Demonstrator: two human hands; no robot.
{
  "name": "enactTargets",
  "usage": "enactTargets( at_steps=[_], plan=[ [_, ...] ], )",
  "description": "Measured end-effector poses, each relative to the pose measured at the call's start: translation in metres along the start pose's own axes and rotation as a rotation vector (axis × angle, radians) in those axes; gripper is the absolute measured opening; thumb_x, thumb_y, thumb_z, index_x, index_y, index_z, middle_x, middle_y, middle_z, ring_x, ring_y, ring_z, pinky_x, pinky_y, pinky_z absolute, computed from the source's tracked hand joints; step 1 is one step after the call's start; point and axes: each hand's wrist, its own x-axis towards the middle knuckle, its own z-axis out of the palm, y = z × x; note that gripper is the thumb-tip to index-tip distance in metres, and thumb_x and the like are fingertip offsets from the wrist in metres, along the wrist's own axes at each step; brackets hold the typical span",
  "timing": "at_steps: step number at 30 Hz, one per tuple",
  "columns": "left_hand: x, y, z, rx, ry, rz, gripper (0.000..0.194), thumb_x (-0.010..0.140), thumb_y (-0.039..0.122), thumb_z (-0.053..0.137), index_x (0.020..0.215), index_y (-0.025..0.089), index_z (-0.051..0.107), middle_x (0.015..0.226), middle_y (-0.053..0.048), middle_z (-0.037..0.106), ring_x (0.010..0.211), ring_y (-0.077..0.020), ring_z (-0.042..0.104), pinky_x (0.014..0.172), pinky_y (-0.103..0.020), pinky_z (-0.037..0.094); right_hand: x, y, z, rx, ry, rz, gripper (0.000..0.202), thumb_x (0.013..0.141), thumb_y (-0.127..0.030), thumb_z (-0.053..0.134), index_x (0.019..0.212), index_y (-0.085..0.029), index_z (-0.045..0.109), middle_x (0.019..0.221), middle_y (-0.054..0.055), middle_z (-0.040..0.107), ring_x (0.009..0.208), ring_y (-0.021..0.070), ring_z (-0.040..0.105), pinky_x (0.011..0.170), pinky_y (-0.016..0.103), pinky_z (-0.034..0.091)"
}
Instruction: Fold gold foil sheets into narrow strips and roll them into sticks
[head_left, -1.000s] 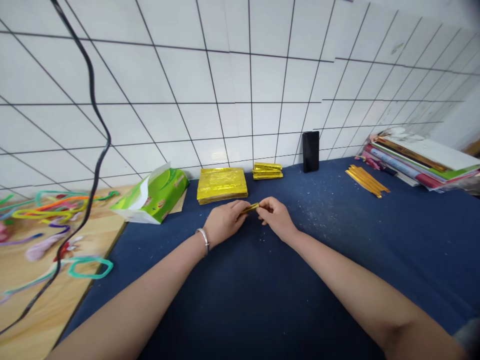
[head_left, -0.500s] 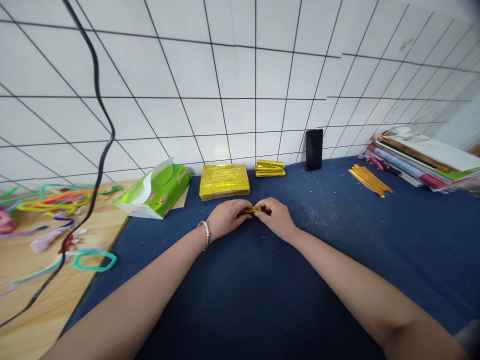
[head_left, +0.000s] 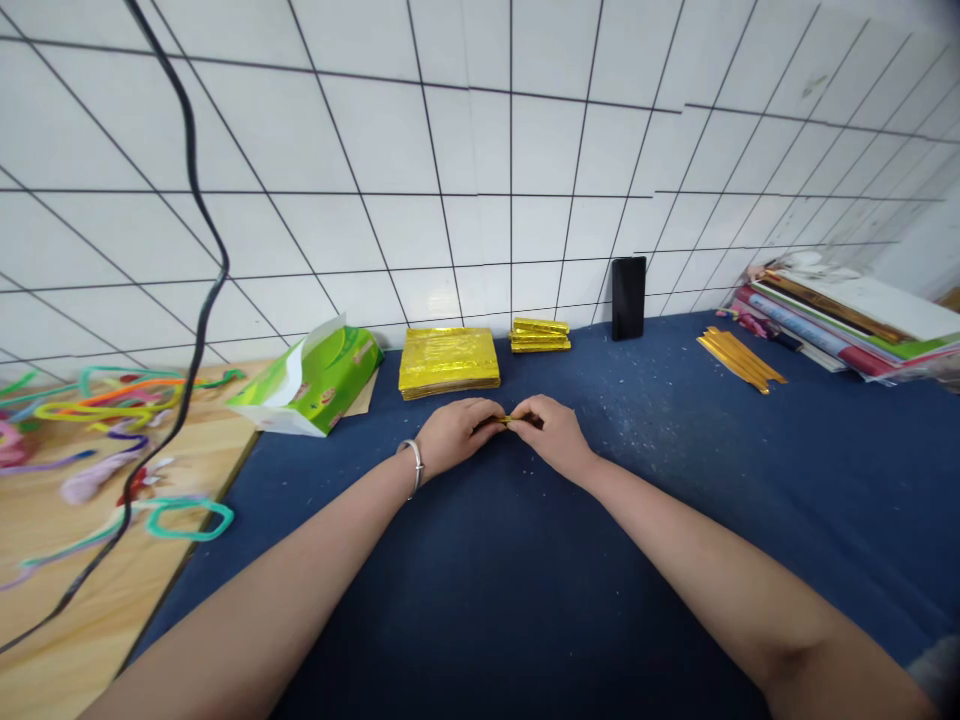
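Note:
My left hand [head_left: 459,432] and my right hand [head_left: 551,432] meet near the middle of the dark blue tabletop, each with its fingers pinched on a narrow piece of gold foil paper [head_left: 507,419]. Only a short bit of the foil paper shows between the fingertips; the hands hide the rest. A silver bangle [head_left: 414,468] circles the left wrist. Just behind the hands lies a flat stack of gold foil sheets [head_left: 448,362]. To its right sits a small pile of folded gold foil strips [head_left: 540,336].
A green and white packet [head_left: 315,380] lies at the left, beside a wooden board [head_left: 97,610] with colourful pipe cleaners. A black phone [head_left: 628,298] leans on the tiled wall. Flat gold strips [head_left: 739,360] and stacked books [head_left: 832,325] are at the right. A black cable [head_left: 191,150] hangs at left.
Less of the gold foil paper shows between my fingertips. Both hands have stayed in almost the same place; nothing else has visibly moved.

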Motion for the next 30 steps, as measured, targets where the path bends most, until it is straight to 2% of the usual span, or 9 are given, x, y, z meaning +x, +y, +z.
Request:
enactTargets(
  at_steps=[8,18,23,30],
  plan=[
    [-0.001,-0.006,0.002,-0.038,0.014,-0.033,0.017,0.085,0.029,0.052,0.099,0.022,0.058,0.091,-0.001,0.062,0.084,-0.0137,0.058,0.076,-0.026,0.045,0.001,-0.001,-0.001,-0.016,-0.007,-0.004,0.005,0.078,-0.020,0.055,0.077,-0.023,0.060,0.080,-0.001,0.059,0.079,0.0136,0.054,0.074,0.027,0.040],
    [-0.006,-0.050,-0.011,-0.276,-0.007,-0.115,0.024,0.074,0.030,0.063,0.095,0.018,0.062,0.094,-0.003,0.064,0.082,-0.0133,0.059,0.076,-0.026,0.047,0.005,0.010,-0.005,-0.144,0.001,0.033,0.007,0.077,-0.023,0.056,0.082,-0.023,0.062,0.079,-0.001,0.060,0.078,0.0154,0.052,0.073,0.029,0.039],
    [-0.007,-0.055,-0.017,-0.328,-0.013,-0.066,0.020,0.074,0.029,0.064,0.089,0.016,0.064,0.093,-0.003,0.065,0.081,-0.0126,0.059,0.074,-0.024,0.046,0.006,0.011,-0.004,-0.187,-0.035,0.000,0.008,0.077,-0.023,0.057,0.083,-0.024,0.063,0.080,0.000,0.061,0.080,0.0164,0.052,0.074,0.030,0.039],
    [-0.010,-0.065,-0.025,-0.366,-0.041,-0.083,0.021,0.069,0.030,0.067,0.084,0.016,0.064,0.085,-0.002,0.065,0.075,-0.0115,0.057,0.069,-0.022,0.043,0.008,0.010,-0.003,-0.242,-0.061,-0.028,0.011,0.077,-0.025,0.055,0.086,-0.023,0.062,0.083,0.002,0.061,0.082,0.0185,0.052,0.077,0.032,0.040]
  ],
)
